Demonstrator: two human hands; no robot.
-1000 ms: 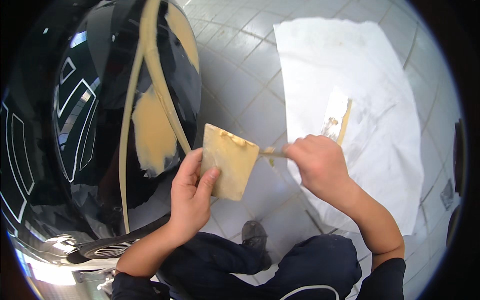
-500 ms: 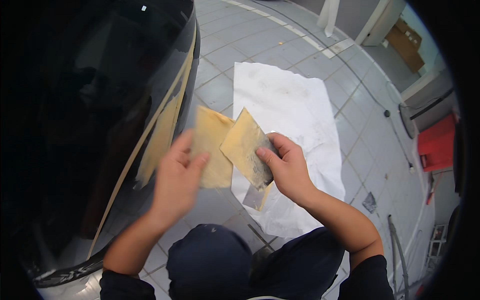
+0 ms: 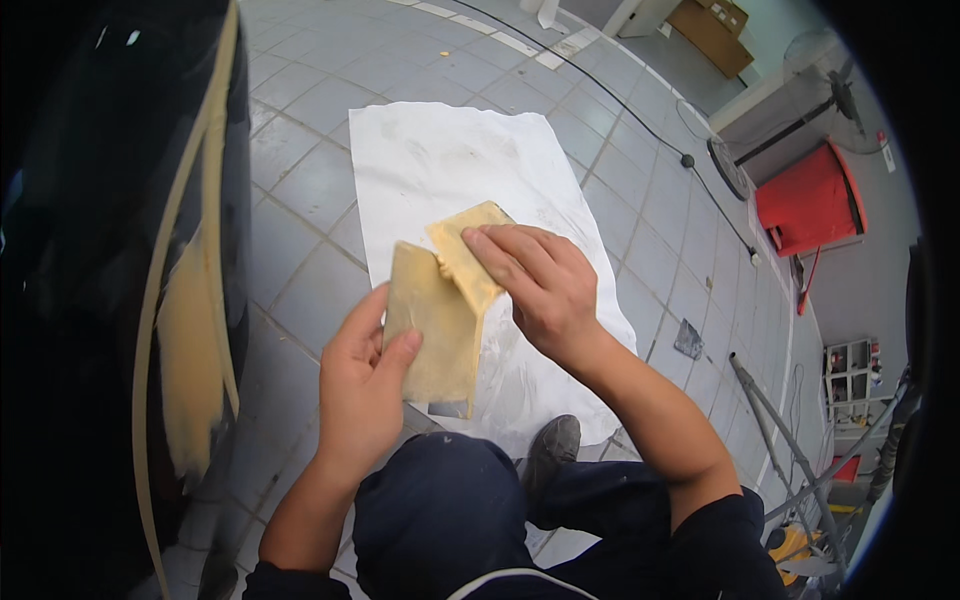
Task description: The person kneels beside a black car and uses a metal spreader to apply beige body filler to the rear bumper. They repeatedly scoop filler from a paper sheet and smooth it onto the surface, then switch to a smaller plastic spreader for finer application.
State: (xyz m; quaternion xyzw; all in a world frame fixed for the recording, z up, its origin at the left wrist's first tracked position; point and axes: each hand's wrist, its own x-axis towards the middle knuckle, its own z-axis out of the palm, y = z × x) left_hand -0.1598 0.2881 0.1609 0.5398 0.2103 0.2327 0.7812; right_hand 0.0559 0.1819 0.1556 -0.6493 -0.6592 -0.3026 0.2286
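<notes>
My left hand (image 3: 360, 375) grips a flat rectangular plate (image 3: 430, 350) coated with yellowish-beige putty, the thumb lying on its face. In my right hand (image 3: 550, 285) is a smaller putty spreader (image 3: 462, 262), also smeared with putty. Its lower edge rests against the plate's upper right part, with a small lump of putty along it. To the left stands a glossy black car body panel (image 3: 60, 300). It carries a beige patch of filler (image 3: 188, 360) bordered by strips of masking tape (image 3: 150, 380).
A creased white sheet (image 3: 440, 150) lies on grey floor tiles under my hands. A black cable (image 3: 600, 95) crosses the floor beyond it. To the right are a red container (image 3: 810, 205), a fan (image 3: 840, 95), a grey metal stand (image 3: 765, 410) and a small rack (image 3: 850, 375).
My right hand has turned over, bringing the spreader's edge onto the plate. The view has shifted right, showing less of the car. The left hand still holds the plate.
</notes>
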